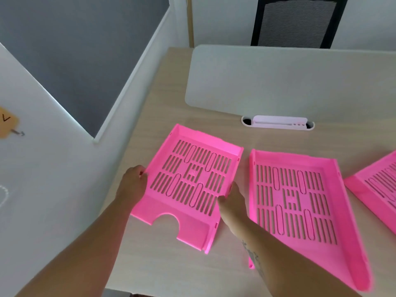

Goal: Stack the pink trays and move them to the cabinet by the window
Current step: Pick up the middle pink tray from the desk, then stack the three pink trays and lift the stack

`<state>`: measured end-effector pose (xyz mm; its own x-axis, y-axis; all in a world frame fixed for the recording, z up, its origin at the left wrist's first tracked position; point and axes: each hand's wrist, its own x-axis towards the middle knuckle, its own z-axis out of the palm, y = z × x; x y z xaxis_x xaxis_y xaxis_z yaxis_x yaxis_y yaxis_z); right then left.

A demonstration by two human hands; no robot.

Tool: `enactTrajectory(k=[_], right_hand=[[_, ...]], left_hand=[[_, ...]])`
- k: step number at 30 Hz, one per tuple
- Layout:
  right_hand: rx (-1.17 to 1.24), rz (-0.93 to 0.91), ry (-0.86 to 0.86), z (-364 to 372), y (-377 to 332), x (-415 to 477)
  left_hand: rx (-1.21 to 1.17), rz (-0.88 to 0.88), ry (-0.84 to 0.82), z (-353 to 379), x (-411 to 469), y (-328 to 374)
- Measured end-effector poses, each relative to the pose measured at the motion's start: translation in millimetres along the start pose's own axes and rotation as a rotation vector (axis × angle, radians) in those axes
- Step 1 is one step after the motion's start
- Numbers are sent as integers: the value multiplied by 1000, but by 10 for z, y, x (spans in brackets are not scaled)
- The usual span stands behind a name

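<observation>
Three pink slotted trays lie side by side on a light wooden desk [162, 264]. The left tray [169, 209] has a round notch in its near edge and sits slightly skewed. My left hand [132, 185] grips its left rim, and my right hand [232, 202] grips its right rim. The middle tray [300, 159] lies flat just to the right, partly crossed by my right forearm. Only a corner of the third tray [364, 185] shows at the right edge.
A grey-white divider panel [289, 82] stands across the back of the desk, with a white cable slot [277, 123] in front of it. A black mesh chair [297, 22] stands beyond. A white partition wall [42, 168] borders the desk on the left.
</observation>
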<state>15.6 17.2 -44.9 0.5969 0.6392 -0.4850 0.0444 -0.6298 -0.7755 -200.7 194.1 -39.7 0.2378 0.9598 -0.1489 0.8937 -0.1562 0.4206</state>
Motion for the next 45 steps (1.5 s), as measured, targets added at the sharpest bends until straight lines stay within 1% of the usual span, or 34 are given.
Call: enactTrajectory(k=[2, 5, 7, 12, 15, 19, 24, 26, 30, 37, 39, 45], right_hand=[[44, -29, 10, -38, -100, -26], [51, -102, 2, -127, -261, -47], [55, -152, 1, -243, -332, -59], [69, -247, 26, -881, -339, -122], [84, -241, 76, -1467, -144, -154], [84, -196, 121, -2259, 236, -155], [55, -170, 120, -2867, 608, -225], [77, -155, 97, -2959, 701, -267], [127, -134, 108, -3041, 833, -267], [120, -117, 106, -3102, 975, -191], [117, -117, 101, -3110, 993, -176], [131, -135, -3, -3139, 990, -170]], left_hand=[[-69, 9, 61, -118, -59, 28], [-53, 20, 128, -336, -148, 100], [-66, -9, 148, -457, -229, 193], [-143, -30, 215, -495, -586, 742], [-198, 2, 198, -285, -903, 1258], [-230, 55, 141, 199, -1339, 1875], [-274, 34, 84, 690, -1728, 2261], [-274, 22, 76, 801, -1844, 2324], [-286, 1, 23, 949, -1945, 2381], [-300, -6, -89, 1142, -1974, 2406], [-316, -8, -96, 1171, -1970, 2406], [-386, 18, -120, 1139, -1935, 2397]])
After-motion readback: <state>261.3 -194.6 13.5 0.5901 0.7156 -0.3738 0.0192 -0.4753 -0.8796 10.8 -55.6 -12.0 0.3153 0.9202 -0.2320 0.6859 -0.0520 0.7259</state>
